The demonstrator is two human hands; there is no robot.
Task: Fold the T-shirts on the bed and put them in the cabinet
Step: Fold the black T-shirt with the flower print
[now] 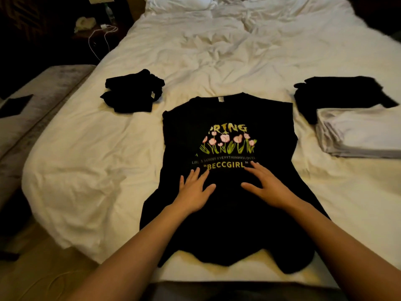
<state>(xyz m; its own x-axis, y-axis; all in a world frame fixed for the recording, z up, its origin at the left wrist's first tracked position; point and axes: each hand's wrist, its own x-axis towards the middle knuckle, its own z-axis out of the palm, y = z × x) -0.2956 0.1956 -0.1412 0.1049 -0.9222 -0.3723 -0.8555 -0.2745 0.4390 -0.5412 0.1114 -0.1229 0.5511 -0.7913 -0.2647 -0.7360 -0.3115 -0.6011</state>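
Observation:
A black T-shirt (227, 118) with a flower print and yellow lettering lies face up on the white bed (195, 61), its sleeves folded in. My left hand (194, 187) and my right hand (265, 187) rest flat on its middle, fingers spread, just below the lettering. Its hem hangs near the bed's front edge. A crumpled black garment (132, 90) lies to the upper left. On the right sits a stack of folded white shirts (360, 135) with a folded black one (338, 94) behind it.
A grey bench (43, 88) runs along the bed's left side with a dark flat item (15, 105) on it. A nightstand at the top left holds a white cable (102, 35) and a bottle. Pillows (180, 3) lie at the head of the bed.

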